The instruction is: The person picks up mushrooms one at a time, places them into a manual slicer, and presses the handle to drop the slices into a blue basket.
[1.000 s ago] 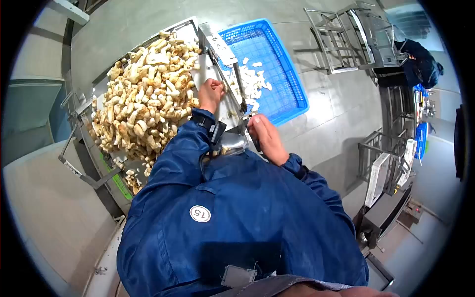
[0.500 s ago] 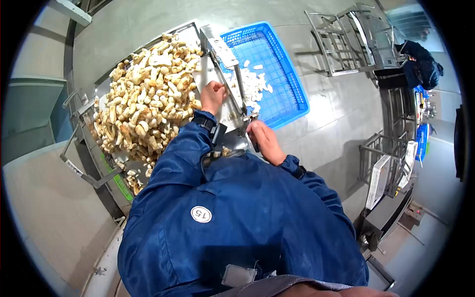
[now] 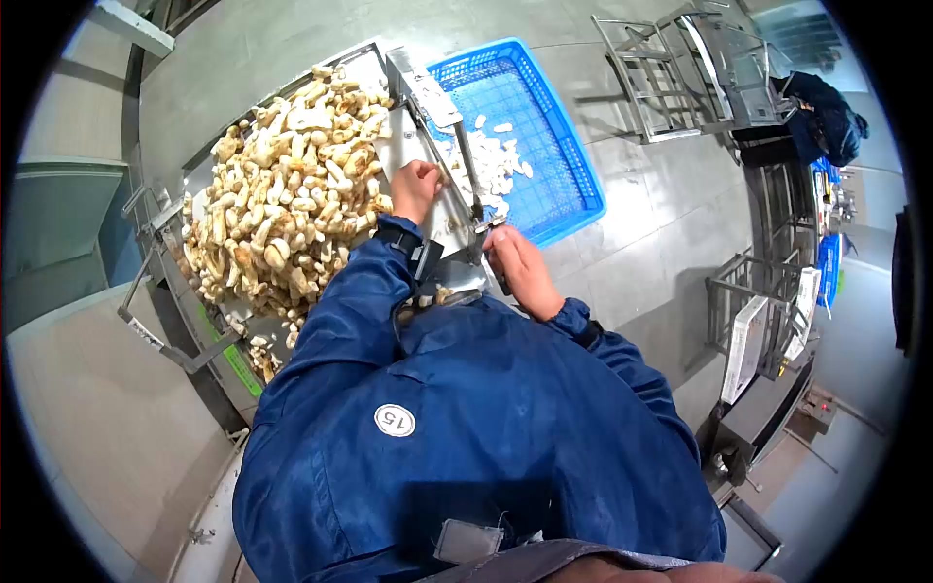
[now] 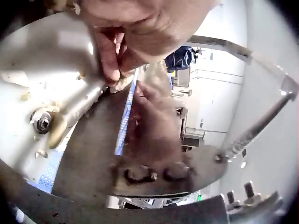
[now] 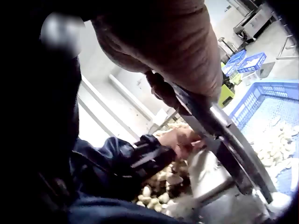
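Observation:
My left hand [image 3: 415,189] is over the metal plate of a lever cutter, thumb and fingertips pinching a small pale mushroom piece [image 4: 122,84] right at the blade's edge. Most of that piece is hidden by the fingers. My right hand [image 3: 525,272] grips the dark handle [image 5: 194,105] at the near end of the hinged blade [image 3: 468,165]. Left of the cutter lies a big heap of cream and brown mushrooms [image 3: 292,194]. White slices [image 3: 496,165] lie beyond the blade, inside a blue plastic crate [image 3: 573,165].
Small scraps and a bolt [image 4: 43,122] sit on the cutter's plate. A metal frame [image 3: 185,340] stands left of the heap. Metal racks [image 3: 661,87] and another person in dark clothes [image 3: 821,121] are farther off to the right.
My right hand and the handle dipped slightly toward my body half a second ago and are now back up. The left hand stays in nearly the same place beside the blade.

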